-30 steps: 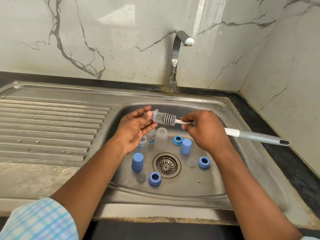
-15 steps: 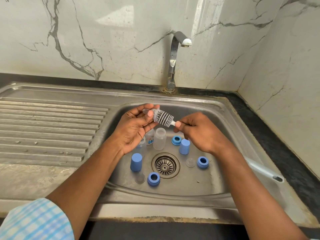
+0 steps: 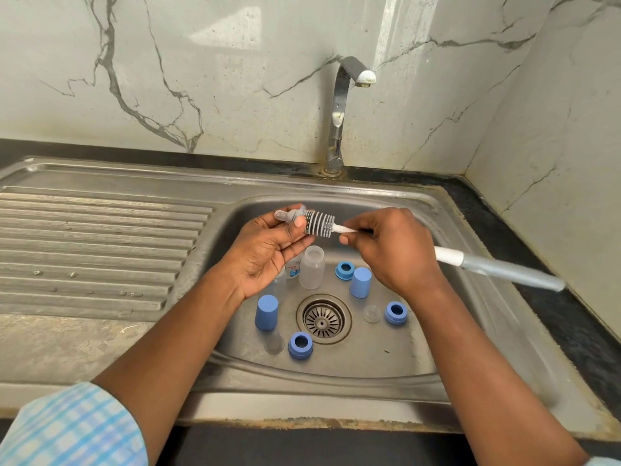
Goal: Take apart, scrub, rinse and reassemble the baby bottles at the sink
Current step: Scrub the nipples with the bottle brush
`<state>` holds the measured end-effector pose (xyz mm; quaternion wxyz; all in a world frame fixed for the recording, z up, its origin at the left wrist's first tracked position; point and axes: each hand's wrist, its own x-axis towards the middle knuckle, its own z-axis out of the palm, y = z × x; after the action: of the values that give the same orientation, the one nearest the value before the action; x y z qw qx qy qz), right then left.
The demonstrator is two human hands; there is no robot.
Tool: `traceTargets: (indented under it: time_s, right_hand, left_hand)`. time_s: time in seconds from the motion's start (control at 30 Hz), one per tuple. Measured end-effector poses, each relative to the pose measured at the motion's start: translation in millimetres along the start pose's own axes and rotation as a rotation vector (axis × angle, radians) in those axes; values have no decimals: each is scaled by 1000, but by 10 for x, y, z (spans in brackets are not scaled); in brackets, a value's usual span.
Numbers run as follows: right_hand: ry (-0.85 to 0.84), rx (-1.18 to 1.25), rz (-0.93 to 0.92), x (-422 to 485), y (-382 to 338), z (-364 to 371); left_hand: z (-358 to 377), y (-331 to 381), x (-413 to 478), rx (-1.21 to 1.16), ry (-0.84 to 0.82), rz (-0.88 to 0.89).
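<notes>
Pinched between thumb and fingers of left hand (image 3: 265,250): clear silicone teat (image 3: 287,215), above stainless steel sink basin (image 3: 386,361). Ribbed grey-white bottle brush (image 3: 319,223) meeting its wide end; shaft gripped in curled fingers of right hand (image 3: 393,250). Below, frosted plastic bottle (image 3: 312,267) upright near drain (image 3: 323,318).

Caps (image 3: 267,312) blue. Rings (image 3: 300,345) deeper blue. Bottle (image 3: 312,267) frosted clear. Teat (image 3: 285,215) clear. Brush (image 3: 319,224) white-bristled; handle (image 3: 497,266) white, then pale grey. Sleeve (image 3: 67,428) light blue and white check. Wall (image 3: 168,62) off-white marble, grey veins. Sink (image 3: 100,230) dull steel. Counter (image 3: 554,297) black. Tap (image 3: 339,105) silver, white tip.
</notes>
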<state>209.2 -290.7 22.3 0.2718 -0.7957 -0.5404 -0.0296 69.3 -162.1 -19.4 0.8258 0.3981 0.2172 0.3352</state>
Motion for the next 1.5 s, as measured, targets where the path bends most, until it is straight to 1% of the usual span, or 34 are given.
traceTargets:
  time_s: [0.07, 0.17, 0.23, 0.33, 0.37, 0.5, 0.63, 0.7, 0.8, 0.93, 1.0, 1.07, 1.1, 1.17, 1.27, 1.4, 1.5]
  right_hand:
    - [83, -53, -17, -7, -36, 14]
    - [211, -85, -105, -31, -85, 99]
    - [228, -93, -163, -39, -102, 151]
    - [198, -87, -236, -22, -91, 186]
    - [210, -79, -244, -20, -91, 188]
    - [341, -75, -260, -26, -96, 200]
    - [347, -72, -249, -11, -56, 211]
    - [310, -81, -245, -16, -75, 206]
    - [120, -19, -202, 0, -95, 153]
    - [-149, 216, -86, -3, -55, 33]
    - [-229, 305, -48, -31, -90, 22]
    - [-267, 337, -35, -53, -127, 50]
    - [-266, 342, -40, -54, -131, 72]
    - [-214, 309, -58, -36, -100, 111]
    - [-109, 97, -80, -14, -60, 136]
    - [-7, -47, -83, -1, -93, 115]
    - [116, -129, -160, 11, -88, 135]
  left_hand:
    - [3, -2, -7, -7, 26, -36]
    - [-13, 16, -4, -32, 46, -47]
    - [-29, 42, 7, -59, 40, -35]
    - [-40, 60, 6, -109, 19, -11]
    - [-33, 58, 5, -125, 11, -3]
    - [2, 58, -13, -155, -2, 10]
    - [9, 61, -15, -129, 9, 10]
    - [8, 65, -15, -115, -5, 24]
    - [-16, 90, -26, -87, -59, 49]
    - [-62, 89, -26, -82, -260, 73]
    - [-97, 93, -10, -102, -359, 67]
    - [-111, 111, -12, -135, -418, 70]
    - [-104, 118, -21, -144, -410, 75]
    - [-64, 118, -33, -129, -311, 79]
    - [4, 63, -14, -72, -126, 69]
    - [19, 18, 23, 8, 22, -2]
    - [27, -34, 51, 43, 161, -58]
